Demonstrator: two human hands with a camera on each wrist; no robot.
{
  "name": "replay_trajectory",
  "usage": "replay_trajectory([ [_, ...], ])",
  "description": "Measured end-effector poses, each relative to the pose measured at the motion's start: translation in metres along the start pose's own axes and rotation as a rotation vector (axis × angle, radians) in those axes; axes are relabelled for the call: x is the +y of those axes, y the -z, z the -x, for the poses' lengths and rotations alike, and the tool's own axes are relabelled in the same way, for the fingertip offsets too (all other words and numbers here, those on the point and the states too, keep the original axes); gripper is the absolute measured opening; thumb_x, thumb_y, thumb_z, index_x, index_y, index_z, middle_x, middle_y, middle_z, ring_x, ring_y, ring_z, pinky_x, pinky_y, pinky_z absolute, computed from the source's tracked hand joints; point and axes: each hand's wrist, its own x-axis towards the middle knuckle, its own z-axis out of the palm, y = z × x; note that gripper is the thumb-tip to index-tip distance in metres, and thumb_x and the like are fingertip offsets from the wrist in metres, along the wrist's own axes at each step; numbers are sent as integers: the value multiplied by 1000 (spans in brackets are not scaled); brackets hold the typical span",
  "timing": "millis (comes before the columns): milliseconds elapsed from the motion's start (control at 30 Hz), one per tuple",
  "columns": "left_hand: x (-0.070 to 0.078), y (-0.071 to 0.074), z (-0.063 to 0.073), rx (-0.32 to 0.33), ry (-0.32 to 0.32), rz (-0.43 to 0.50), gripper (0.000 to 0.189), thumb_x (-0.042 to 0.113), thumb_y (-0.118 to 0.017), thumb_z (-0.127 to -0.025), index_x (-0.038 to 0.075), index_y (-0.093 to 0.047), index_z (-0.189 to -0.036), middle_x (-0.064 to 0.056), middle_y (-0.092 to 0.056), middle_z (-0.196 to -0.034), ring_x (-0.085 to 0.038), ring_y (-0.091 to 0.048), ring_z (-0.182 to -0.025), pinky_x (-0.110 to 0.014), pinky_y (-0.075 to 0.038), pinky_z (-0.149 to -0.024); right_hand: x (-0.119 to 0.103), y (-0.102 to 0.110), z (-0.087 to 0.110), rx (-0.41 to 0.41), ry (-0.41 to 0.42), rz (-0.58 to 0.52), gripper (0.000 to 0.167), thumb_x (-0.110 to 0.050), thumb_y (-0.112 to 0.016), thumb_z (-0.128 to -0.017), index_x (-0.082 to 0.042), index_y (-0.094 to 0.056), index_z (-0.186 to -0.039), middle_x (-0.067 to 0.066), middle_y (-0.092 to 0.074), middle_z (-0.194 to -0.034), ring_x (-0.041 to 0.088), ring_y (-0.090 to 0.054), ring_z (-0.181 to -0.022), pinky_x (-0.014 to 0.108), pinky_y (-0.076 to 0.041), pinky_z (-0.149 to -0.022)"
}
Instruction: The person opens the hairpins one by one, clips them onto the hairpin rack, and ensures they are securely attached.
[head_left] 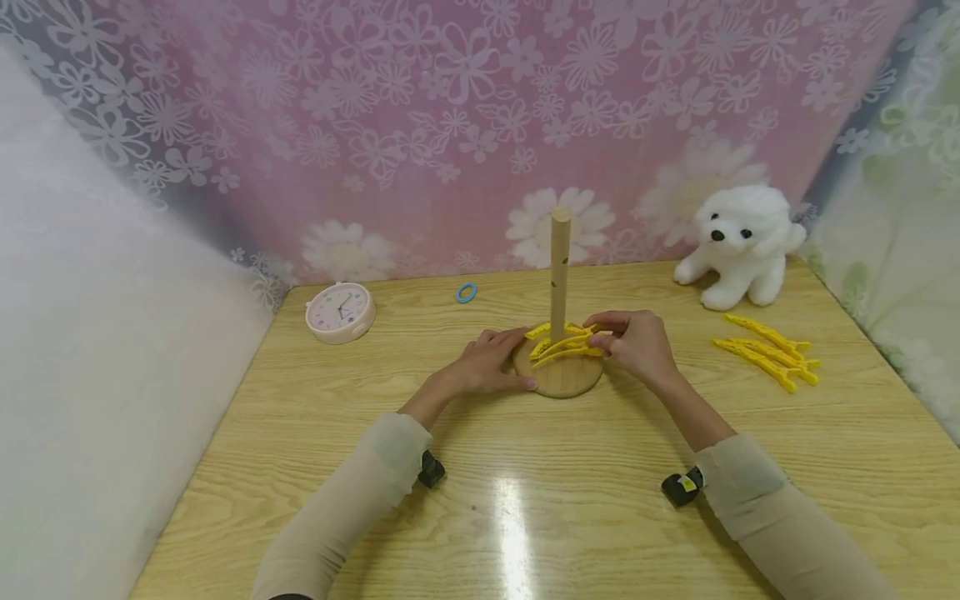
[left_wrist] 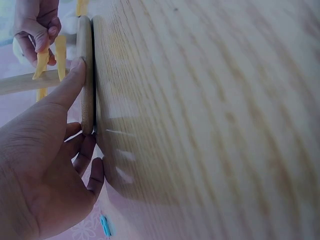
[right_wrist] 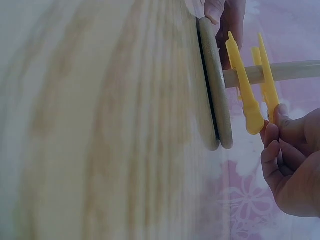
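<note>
A wooden stand has a round base [head_left: 562, 385] and an upright post [head_left: 559, 271]. My left hand [head_left: 487, 364] holds the base by its left edge, thumb in front and fingers farther back. At the post's lower part, my right hand [head_left: 637, 346] pinches the end of a yellow hair clip [right_wrist: 270, 82] between thumb and fingers. This clip lies across the post; whether its jaws close on it I cannot tell. Just below, closer to the base, a second yellow clip [right_wrist: 244, 90] also sits at the post. Only part of the left hand shows in the right wrist view.
Several more yellow clips [head_left: 772, 354] lie in a loose pile to the right. Behind them sits a white plush dog [head_left: 742, 246]. At the back left are a pink round clock [head_left: 341, 313] and a small blue ring [head_left: 466, 292]. A flowered curtain [head_left: 450, 150] hangs behind the table.
</note>
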Motion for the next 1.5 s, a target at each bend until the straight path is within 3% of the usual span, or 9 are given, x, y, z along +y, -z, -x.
replay_trajectory([
  [400, 1, 0, 0, 5, 4, -3, 97, 64, -68, -93, 30, -17, -169, 4, -26, -171, -25, -32, -144, -54, -29, -115, 1, 0, 0, -13, 16, 24, 17, -4, -77, -94, -4, -80, -110, 17, -79, -98, 26, -76, -76, 39, -59, -60],
  [833, 3, 1, 1, 4, 10, -8, 99, 66, -68, -93, 29, -17, -169, 3, -26, -171, -23, -32, -143, -52, -29, -114, 3, 1, 0, -24, 68, 93, 19, -6, -78, -93, -5, -80, -112, 17, -79, -99, 33, -72, -70, 27, -50, -52],
  [1000, 2, 1, 1, 1, 10, -9, 98, 65, -68, -93, 29, -17, -169, 3, -26, -171, -24, -32, -143, -53, -28, -115, 3, 3, 0, -35, 81, 113, 20, -7, -79, -93, -5, -80, -113, 17, -78, -103, 30, -69, -69, 27, -47, -53],
  [1167, 2, 2, 2, -5, 15, -6, 98, 64, -68, -93, 29, -16, -169, 3, -25, -172, -24, -31, -144, -53, -27, -116, 4, 4, 1, -69, 71, 132, 23, -9, -78, -94, -7, -79, -117, 14, -78, -96, 26, -63, -66, 28, -45, -52],
  [1300, 2, 2, 1, -4, 14, -5, 98, 65, -67, -93, 29, -16, -169, 3, -25, -172, -24, -31, -144, -53, -27, -116, 6, 6, 1, -109, 57, 104, 25, -12, -75, -97, -8, -77, -122, 13, -77, -96, 28, -63, -69, 30, -46, -53],
  [1500, 1, 1, 1, -9, 10, 1, 99, 65, -67, -93, 29, -15, -169, 2, -25, -172, -24, -31, -144, -52, -28, -115, 12, 8, 1, -155, 25, -4, 30, -15, -74, -99, -8, -73, -128, 12, -73, -117, 28, -61, -74, 29, -47, -57],
])
